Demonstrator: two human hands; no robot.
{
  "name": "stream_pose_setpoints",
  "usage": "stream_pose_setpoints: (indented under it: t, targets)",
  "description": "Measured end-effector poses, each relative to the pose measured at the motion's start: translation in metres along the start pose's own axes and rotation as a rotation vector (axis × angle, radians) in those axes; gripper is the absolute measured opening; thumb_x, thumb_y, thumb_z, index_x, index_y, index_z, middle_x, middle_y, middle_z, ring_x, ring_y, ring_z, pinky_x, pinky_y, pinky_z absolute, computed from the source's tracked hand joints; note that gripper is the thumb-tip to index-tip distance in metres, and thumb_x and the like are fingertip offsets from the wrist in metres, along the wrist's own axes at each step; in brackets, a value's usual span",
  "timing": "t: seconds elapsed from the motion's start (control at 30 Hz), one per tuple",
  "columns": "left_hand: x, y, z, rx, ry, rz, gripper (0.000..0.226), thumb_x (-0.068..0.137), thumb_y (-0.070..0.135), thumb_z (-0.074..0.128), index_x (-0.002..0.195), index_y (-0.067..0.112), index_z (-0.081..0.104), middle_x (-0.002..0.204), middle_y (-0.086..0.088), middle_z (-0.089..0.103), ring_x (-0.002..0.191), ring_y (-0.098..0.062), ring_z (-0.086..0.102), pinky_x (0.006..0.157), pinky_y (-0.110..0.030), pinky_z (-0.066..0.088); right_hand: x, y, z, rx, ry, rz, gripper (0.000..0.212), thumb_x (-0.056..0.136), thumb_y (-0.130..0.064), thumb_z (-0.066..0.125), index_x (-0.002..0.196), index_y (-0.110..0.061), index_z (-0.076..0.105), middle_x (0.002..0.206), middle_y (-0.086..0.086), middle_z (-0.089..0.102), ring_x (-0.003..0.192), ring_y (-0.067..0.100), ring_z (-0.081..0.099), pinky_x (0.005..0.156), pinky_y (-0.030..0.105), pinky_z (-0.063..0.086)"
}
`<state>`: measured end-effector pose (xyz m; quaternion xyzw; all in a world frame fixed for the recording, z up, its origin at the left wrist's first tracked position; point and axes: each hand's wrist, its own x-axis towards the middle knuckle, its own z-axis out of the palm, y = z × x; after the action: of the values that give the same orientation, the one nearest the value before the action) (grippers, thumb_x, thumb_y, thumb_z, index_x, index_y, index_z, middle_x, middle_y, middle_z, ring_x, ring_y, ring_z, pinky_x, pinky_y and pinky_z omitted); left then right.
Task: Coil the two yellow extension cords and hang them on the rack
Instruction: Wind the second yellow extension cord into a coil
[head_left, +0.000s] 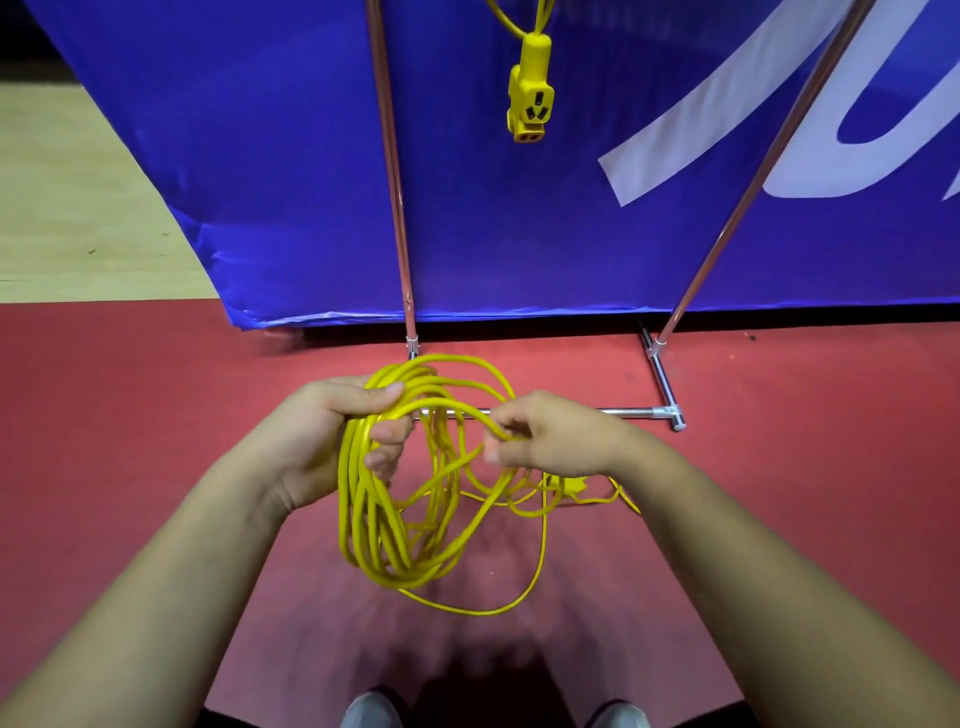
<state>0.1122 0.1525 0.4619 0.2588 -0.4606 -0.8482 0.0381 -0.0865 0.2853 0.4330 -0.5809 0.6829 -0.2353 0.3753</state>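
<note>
left hand (358, 421): curled tight round the top of the coil, thumb laid over the strands, fingers tucked beneath; held the whole bundle up off the floor
right hand (545, 441): pinched a single strand between thumb and fingertips, just beside the left hand and level with it; blurred at the fingertips
coil (384, 530): hung from the left hand as a loose oval of many uneven turns, long axis pointing down toward the shoes (371, 712)
loose tail (543, 545): ran from the right hand's pinch, swept down in one wide loop below the coil, then bunched in a small tangle on the red floor (779, 519) under the right wrist; possibly ended in a plug there, mostly hidden
other cord (530, 88): dangled socket-end down between the two chrome uprights of the rack (395, 208); judged already hung, though cut off by the top edge
rack: stood straight ahead beyond both hands, before a blue banner (260, 156); hanging bar not in view
key relation: placed the pinched strand right of the gathered bundle, with the slack farther right and lower; put the right hand nearer the slack, the left hand nearer the coil; likely called for feeding the next turn leftward into the left grip
stage: judged late in coiling the second cord, short tail left, hanging not yet done
risk: might lose uneven turns from the grip, might snag on the tangle
</note>
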Motion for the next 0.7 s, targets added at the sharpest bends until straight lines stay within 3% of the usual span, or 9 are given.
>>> stream_pose_setpoints:
  t: [0.1,0.2,0.27,0.4,0.5,0.6,0.7]
  targets:
    - [-0.001,0.003,0.001,0.027,0.045,0.054,0.012,0.081,0.017,0.056,0.080,0.006,0.059,0.056,-0.010,0.044,0.043,-0.022,0.045,0.047,-0.029,0.041,-0.007,0.020,-0.004,0.090,0.040,0.124,0.016,0.093,-0.018,0.064,0.085,-0.005,0.067,0.063,-0.001,0.057,0.052,0.000,0.049,0.053,0.015,0.038]
    - [-0.001,0.000,-0.001,0.136,0.042,0.044,0.013,0.078,0.009,0.059,0.084,-0.003,0.058,0.062,-0.018,0.056,0.046,-0.028,0.056,0.047,-0.030,0.048,-0.006,0.015,-0.010,0.149,0.148,0.106,0.015,0.091,-0.015,0.065,0.099,-0.007,0.075,0.057,-0.004,0.059,0.052,-0.003,0.045,0.053,0.011,0.036]
    - [0.000,-0.004,-0.002,0.196,0.017,0.002,0.019,0.070,0.012,0.065,0.080,-0.004,0.060,0.064,-0.020,0.060,0.044,-0.028,0.058,0.045,-0.029,0.049,-0.002,0.009,-0.012,0.102,0.184,0.053,0.012,0.090,-0.015,0.066,0.097,-0.013,0.076,0.067,0.000,0.060,0.057,-0.002,0.042,0.057,0.014,0.035]
    - [0.000,-0.008,-0.003,0.217,-0.046,-0.067,0.056,0.049,0.034,0.087,0.085,-0.002,0.063,0.063,-0.017,0.057,0.044,-0.027,0.057,0.044,-0.028,0.047,0.006,-0.003,-0.003,-0.019,0.222,0.008,0.010,0.090,-0.021,0.065,0.086,-0.019,0.074,0.065,0.001,0.047,0.060,0.010,0.038,0.057,0.029,0.036]
    - [0.000,-0.013,-0.002,0.250,-0.030,-0.065,0.054,0.056,0.043,0.084,0.085,0.002,0.065,0.056,-0.008,0.047,0.039,-0.022,0.049,0.043,-0.025,0.042,0.010,-0.007,0.004,-0.103,0.275,-0.026,0.010,0.087,-0.023,0.063,0.089,-0.016,0.070,0.071,0.003,0.059,0.065,0.018,0.050,0.066,0.035,0.046]
    - [0.002,-0.013,0.003,0.283,-0.029,-0.039,0.036,0.065,0.039,0.076,0.078,0.007,0.066,0.050,-0.005,0.044,0.034,-0.015,0.039,0.040,-0.022,0.034,0.008,-0.010,0.010,-0.015,0.263,-0.032,0.036,0.079,-0.033,0.070,0.110,-0.025,0.055,0.097,-0.010,0.050,0.084,0.003,0.051,0.072,0.025,0.043]
    - [0.003,-0.005,0.009,0.216,-0.066,-0.069,0.036,0.078,0.038,0.052,0.075,0.003,0.064,0.043,-0.011,0.046,0.027,-0.015,0.033,0.042,-0.024,0.029,0.003,-0.012,0.010,0.033,0.220,0.016,0.078,0.070,-0.049,0.078,0.135,-0.040,0.037,0.119,-0.007,0.038,0.095,0.007,0.058,0.084,0.028,0.051]
